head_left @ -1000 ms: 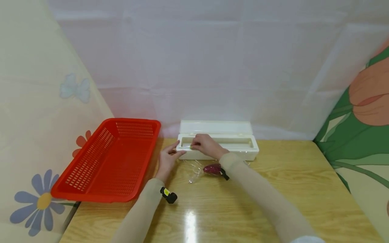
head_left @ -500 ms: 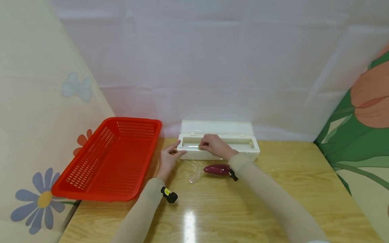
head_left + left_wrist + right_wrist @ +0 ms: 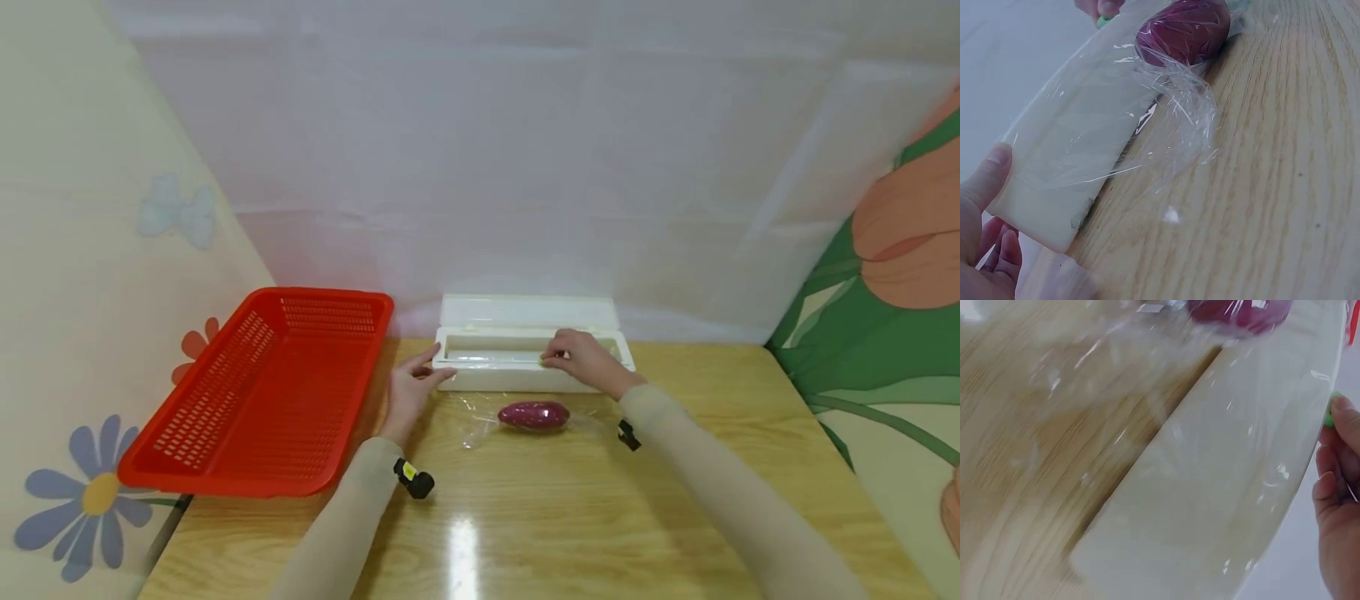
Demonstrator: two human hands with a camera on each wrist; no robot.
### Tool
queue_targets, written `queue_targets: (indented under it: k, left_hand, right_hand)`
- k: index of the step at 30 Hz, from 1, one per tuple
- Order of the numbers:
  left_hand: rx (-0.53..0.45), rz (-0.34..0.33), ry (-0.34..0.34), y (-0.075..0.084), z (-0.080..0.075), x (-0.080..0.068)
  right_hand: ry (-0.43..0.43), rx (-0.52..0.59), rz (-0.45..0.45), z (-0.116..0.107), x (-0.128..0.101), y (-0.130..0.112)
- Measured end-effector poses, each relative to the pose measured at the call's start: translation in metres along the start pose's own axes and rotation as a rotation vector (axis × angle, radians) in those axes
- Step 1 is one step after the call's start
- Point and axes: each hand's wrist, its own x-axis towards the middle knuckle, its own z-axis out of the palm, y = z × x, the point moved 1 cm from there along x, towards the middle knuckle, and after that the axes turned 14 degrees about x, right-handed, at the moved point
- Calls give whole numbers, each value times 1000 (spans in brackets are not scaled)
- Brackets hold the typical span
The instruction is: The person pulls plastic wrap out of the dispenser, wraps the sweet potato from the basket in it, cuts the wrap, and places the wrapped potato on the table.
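Note:
A white cling film dispenser stands on the table with its lid raised. My left hand grips its left end, thumb on the front and fingers round the corner. On the front edge, right of the middle, my right hand pinches a small green slide cutter between thumb and fingers. Clear cling film drapes over the dispenser's front down to the wood. In front of it lies a purple, spindle-shaped vegetable, like a sweet potato, covered by the film. The film's loose end spreads crumpled to its left.
A large red plastic basket stands on the left of the wooden table. Behind the dispenser hangs a white cloth. Flower-printed cloths flank both sides. Small black cameras sit on both wrists.
My right hand has slid the green cutter rightward along the dispenser's front edge, and its wrist no longer covers the purple vegetable. The left hand has kept its grip on the left end.

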Motion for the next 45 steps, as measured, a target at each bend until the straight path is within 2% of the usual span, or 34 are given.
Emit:
queue_targets:
  k: [5, 10, 16, 22, 27, 32, 39, 43, 45]
  left_hand:
    - [-2, -6, 6, -2, 2, 1]
    - [-2, -15, 6, -2, 0, 2]
    - [3, -5, -16, -3, 2, 2]
    - [10, -8, 3, -3, 5, 1]
    - [22, -10, -15, -2, 5, 2]
    - [-4, -37, -27, -2, 3, 2]
    - [-22, -51, -79, -3, -1, 3]
    - [-7, -47, -100, 0, -3, 2]
    - [3, -39, -80, 0, -2, 0]
  right_hand:
    - [32, -10, -10, -18, -19, 12]
    - [82, -22, 20, -37, -41, 25]
    - [139, -70, 26, -53, -66, 39]
    - [185, -43, 82, -66, -85, 51]
    - [230, -6, 110, -69, -96, 58]
    - [234, -5, 101, -66, -95, 58]
    - [248, 34, 138, -61, -99, 57]
    - [292, 41, 185, -60, -102, 53]
    - [330, 23, 187, -58, -103, 50]
